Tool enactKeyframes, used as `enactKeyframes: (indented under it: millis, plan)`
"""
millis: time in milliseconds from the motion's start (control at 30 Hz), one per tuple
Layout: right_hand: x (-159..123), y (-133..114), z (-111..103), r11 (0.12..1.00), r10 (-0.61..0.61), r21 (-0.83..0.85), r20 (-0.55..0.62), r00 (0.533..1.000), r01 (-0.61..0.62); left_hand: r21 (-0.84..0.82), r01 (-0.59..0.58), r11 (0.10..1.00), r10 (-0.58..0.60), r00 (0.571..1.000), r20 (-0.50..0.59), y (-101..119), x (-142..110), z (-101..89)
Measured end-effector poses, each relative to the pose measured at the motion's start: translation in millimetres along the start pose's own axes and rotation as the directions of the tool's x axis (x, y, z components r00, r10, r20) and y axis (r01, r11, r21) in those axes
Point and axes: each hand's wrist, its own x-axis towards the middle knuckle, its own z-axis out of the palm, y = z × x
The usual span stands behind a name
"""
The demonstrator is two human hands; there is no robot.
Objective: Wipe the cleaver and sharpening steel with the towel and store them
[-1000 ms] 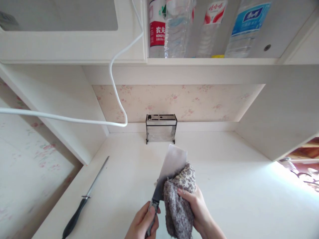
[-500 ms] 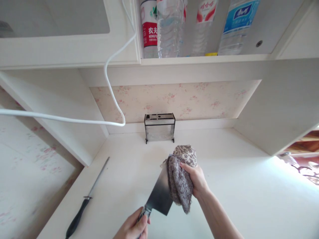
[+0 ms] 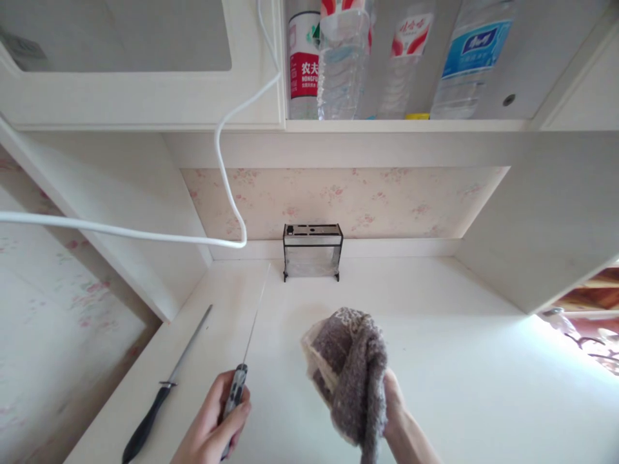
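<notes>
My left hand (image 3: 215,419) is closed around the patterned handle of a kitchen cleaver (image 3: 236,385). Its blade points up and away and is seen edge-on, as a thin bright line. My right hand (image 3: 395,407) grips a grey-brown fluffy cloth (image 3: 355,374), bunched up and hanging down; the cloth hides most of the fingers. Cloth and blade are apart. Left of the cleaver, a honing steel (image 3: 157,406) with a black handle lies on the white countertop (image 3: 435,361).
A small black-framed clear box (image 3: 312,254) stands at the back by the wall. Overhead, an open shelf (image 3: 406,127) holds several water bottles (image 3: 341,64). A white cable (image 3: 227,174) hangs across the left side. Cabinet panels close in both sides.
The cleaver has come away from the cloth to the left and turned from broadside to edge-on. The cloth has swung loose and sits slightly lower in my right hand.
</notes>
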Motion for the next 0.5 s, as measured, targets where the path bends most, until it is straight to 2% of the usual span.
enactKeyframes:
  millis: [67,133,200,267,333,400,500]
  plan:
    - [-3.6,21.6,13.5,0.994,0.087,0.057,0.046,0.995,-0.09,0.164,-0.062,0.984,0.066,0.998,-0.018,4.0,2.9,18.8]
    - [-4.0,39.2,27.4,0.993,0.047,0.104,0.051,0.998,-0.052,0.333,-0.113,0.936,0.122,0.992,-0.007,5.1,4.0,38.8]
    - [-2.5,50.8,38.4,0.993,-0.003,0.119,0.041,0.999,-0.002,0.466,-0.187,0.865,0.165,0.982,0.088,3.4,2.8,56.1]
    - [-0.9,57.2,45.7,0.996,-0.029,0.083,-0.004,1.0,0.029,0.572,-0.25,0.781,0.145,0.964,0.223,-0.4,0.0,68.1]
    - [-0.3,61.0,49.9,0.998,-0.054,0.017,-0.092,0.994,0.056,0.679,-0.266,0.684,0.07,0.951,0.302,-5.8,-3.1,74.6]
    - [-0.3,63.5,52.1,0.997,-0.079,-0.029,-0.182,0.98,0.075,0.753,-0.272,0.599,0.024,0.946,0.322,-12.9,-5.6,77.0]
    - [1.9,59.9,51.9,0.996,-0.081,-0.002,-0.272,0.959,0.084,0.805,-0.37,0.464,0.09,0.923,0.373,-26.0,-7.1,77.9]
